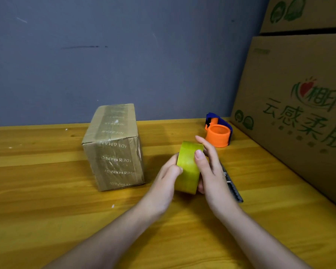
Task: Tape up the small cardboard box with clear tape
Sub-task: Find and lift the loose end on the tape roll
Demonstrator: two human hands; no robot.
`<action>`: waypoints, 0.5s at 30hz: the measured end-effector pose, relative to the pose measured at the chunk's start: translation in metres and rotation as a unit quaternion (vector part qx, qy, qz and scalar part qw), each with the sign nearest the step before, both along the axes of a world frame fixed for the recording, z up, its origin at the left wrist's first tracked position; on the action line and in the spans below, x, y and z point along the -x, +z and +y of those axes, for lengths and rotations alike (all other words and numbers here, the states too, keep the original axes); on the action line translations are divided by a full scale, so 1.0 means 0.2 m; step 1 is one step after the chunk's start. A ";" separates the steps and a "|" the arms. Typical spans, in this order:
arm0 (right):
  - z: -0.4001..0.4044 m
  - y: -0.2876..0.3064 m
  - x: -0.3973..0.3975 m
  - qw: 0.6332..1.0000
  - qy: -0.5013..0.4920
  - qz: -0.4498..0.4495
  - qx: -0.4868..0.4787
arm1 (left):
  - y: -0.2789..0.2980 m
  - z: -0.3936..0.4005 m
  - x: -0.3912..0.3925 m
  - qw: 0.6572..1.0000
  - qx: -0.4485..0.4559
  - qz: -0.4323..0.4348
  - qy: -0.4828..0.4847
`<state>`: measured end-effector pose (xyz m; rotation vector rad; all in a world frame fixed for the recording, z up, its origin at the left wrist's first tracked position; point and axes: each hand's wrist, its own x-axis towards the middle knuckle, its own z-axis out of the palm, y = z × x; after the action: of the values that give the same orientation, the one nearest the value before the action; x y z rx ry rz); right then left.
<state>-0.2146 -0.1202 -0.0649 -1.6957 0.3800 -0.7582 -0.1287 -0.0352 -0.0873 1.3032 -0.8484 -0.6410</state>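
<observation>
A small cardboard box (114, 146) stands on the wooden table (47, 181), left of centre, its top and front covered with printed tape. A yellowish roll of clear tape (188, 167) is held upright between both hands, just right of the box. My left hand (167, 181) grips the roll's left side, its thumb on the outer face. My right hand (209, 171) holds the right side, with the thumb pressed on the outer face near the top.
An orange and blue tape dispenser (218, 131) sits behind the hands near the wall. A dark metal tool (234, 188) lies on the table under my right hand. Large printed cartons (299, 105) stand stacked along the right edge. A grey wall (124, 55) closes off the back.
</observation>
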 end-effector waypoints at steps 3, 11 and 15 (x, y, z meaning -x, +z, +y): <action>0.01 0.02 0.01 0.997 0.021 -0.009 -0.073 | -0.02 -0.01 -0.01 1.000 -0.020 0.006 0.007; 0.03 0.01 0.00 0.999 0.008 -0.002 -0.041 | -0.05 -0.02 -0.03 0.998 -0.030 0.046 0.030; 0.02 0.00 0.00 0.999 -0.004 0.000 -0.032 | -0.06 -0.03 -0.03 0.998 -0.030 0.052 0.037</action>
<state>-0.2137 -0.1152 -0.0651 -1.6361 0.4076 -0.7444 -0.1221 -0.0403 -0.0988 1.3359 -0.6974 -0.6745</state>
